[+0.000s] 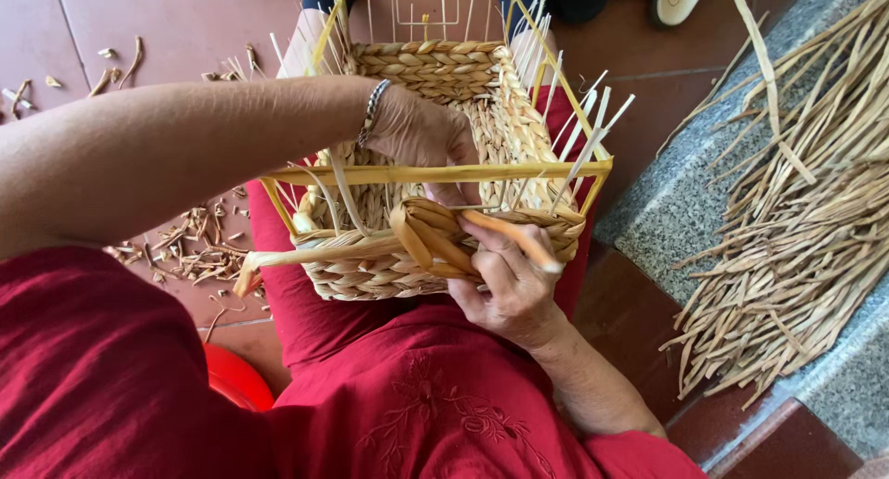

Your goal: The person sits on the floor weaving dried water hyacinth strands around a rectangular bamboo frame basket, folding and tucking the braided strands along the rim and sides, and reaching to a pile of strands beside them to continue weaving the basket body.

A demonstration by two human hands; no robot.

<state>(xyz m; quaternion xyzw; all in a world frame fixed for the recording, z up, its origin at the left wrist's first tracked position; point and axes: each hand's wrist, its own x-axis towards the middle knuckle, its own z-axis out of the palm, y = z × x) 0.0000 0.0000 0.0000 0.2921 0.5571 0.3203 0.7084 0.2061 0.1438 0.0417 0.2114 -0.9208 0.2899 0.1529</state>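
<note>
- Two hands at work on a half-woven basket (435, 71) resting on the lap.
- Right hand (505, 280) outside the near wall, fingers closed on a flat straw strand (509, 238).
- Left hand (417, 132) reaches inside the basket, fingers curled against the weave; whether it grips anything, cannot tell.
- Yellow wire frame (444, 174) crosses between both hands.
- Loose straw pile (815, 192) well apart, on the stone step (667, 215) to the right.

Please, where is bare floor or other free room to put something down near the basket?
Bare red tile floor lies upper left, above the left hand. Cuttings crowd the floor beside the basket; dried strips cover the granite step.
</note>
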